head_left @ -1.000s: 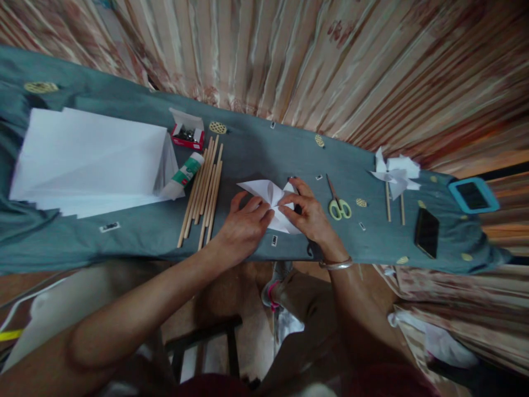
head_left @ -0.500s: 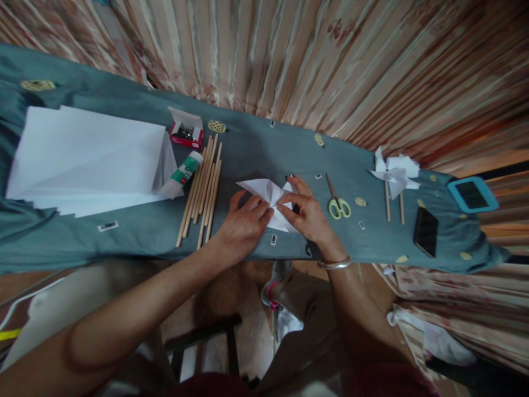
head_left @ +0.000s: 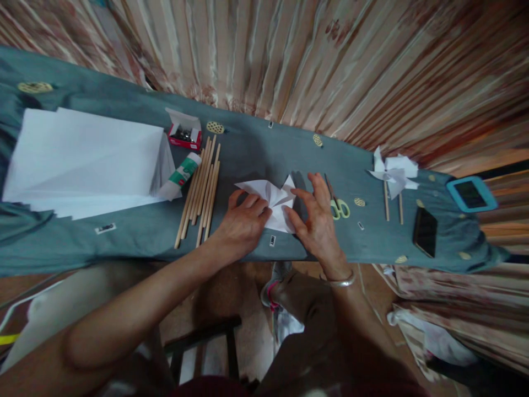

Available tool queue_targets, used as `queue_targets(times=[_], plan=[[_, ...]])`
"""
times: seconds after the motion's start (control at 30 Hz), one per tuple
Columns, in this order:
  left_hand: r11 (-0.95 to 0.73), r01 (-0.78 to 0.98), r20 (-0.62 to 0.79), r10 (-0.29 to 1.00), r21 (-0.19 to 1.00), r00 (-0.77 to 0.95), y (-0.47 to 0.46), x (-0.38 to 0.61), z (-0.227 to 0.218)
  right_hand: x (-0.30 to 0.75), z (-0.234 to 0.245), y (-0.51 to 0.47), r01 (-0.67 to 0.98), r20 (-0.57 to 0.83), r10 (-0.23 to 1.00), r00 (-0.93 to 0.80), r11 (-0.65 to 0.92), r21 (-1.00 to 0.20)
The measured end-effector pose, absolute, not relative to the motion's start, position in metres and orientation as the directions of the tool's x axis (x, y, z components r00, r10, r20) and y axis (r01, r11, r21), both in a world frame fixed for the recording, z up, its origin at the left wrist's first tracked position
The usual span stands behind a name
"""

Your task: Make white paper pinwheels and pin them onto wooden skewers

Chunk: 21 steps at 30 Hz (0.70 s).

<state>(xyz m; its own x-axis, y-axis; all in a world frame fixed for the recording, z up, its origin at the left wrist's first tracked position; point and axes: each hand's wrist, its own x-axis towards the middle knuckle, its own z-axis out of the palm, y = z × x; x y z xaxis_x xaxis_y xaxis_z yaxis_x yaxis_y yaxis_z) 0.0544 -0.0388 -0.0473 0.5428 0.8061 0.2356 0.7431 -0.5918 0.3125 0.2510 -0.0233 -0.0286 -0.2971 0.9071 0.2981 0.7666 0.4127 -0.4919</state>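
A white paper pinwheel [head_left: 281,199] with folded-in corners lies near the front edge of the cloth-covered table [head_left: 264,154]. My left hand [head_left: 246,221] presses on its left side, fingers bent over the paper near its middle. Just right of the pinwheel, my right hand [head_left: 316,218] is open, its fingers spread and the fingertips close to the paper's right edge. Behind that hand lie scissors with green handles [head_left: 339,208], partly covered by the fingers.
Left are a stack of white paper [head_left: 91,160], a glue stick [head_left: 181,175], a red box of small metal pieces [head_left: 184,134] and several wooden sticks [head_left: 201,193]. Right are pinwheels on sticks [head_left: 393,172], a black phone [head_left: 425,231] and a blue-framed device [head_left: 471,194].
My right hand has let go of the pinwheel and moved right, its fingers spreading, now partly over the scissors. My left hand stays on the paper.
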Motion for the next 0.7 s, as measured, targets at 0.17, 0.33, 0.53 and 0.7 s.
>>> queue_targets(times=[0.17,0.33,0.53,0.7], plan=[[-0.602,0.738,0.277,0.797,0.304,0.536,-0.038,0.055,-0.049,0.247,-0.026,-0.039,0.774,0.295,0.910,-0.292,0.406,-0.486],[-0.600,0.742,0.289,0.798,0.298,0.529,-0.038,0.055,-0.050,0.238,-0.035,-0.042,0.780,0.206,0.938,-0.277,0.345,-0.521],[-0.589,0.735,0.275,0.808,0.337,0.521,-0.036,0.053,-0.050,0.237,-0.038,-0.046,0.753,0.200,0.947,-0.250,0.320,-0.575],[-0.577,0.726,0.268,0.817,0.374,0.511,-0.033,0.052,-0.050,0.238,-0.036,-0.052,0.750,0.216,0.942,-0.259,0.337,-0.570]])
